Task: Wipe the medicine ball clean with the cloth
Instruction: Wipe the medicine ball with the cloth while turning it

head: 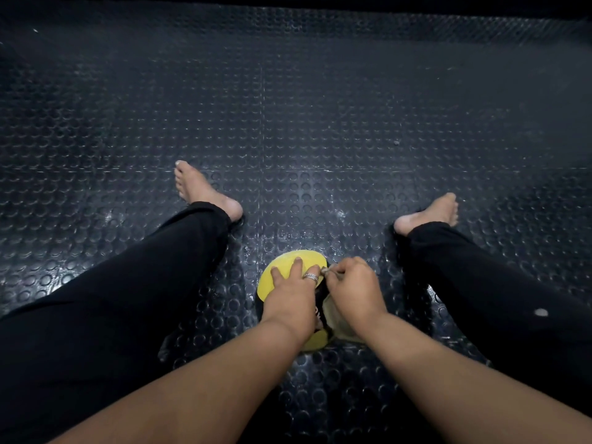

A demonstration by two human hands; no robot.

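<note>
Head cam looking down: both forearms reach in from the near edge to a yellow and black medicine ball [282, 267] sitting on the floor between the spread legs. Left hand [293, 283] lies flat on top, fingers straight, ring on one. Right hand [350, 283] is curled, pinching a pale cloth [336, 318] against the ball's right side. It's round, no long axis. Farther out, bare feet on black studded rubber flooring [320, 123], dim room.

medicine ball [282, 264] between legs [134, 283], on floor [320, 123]
</note>
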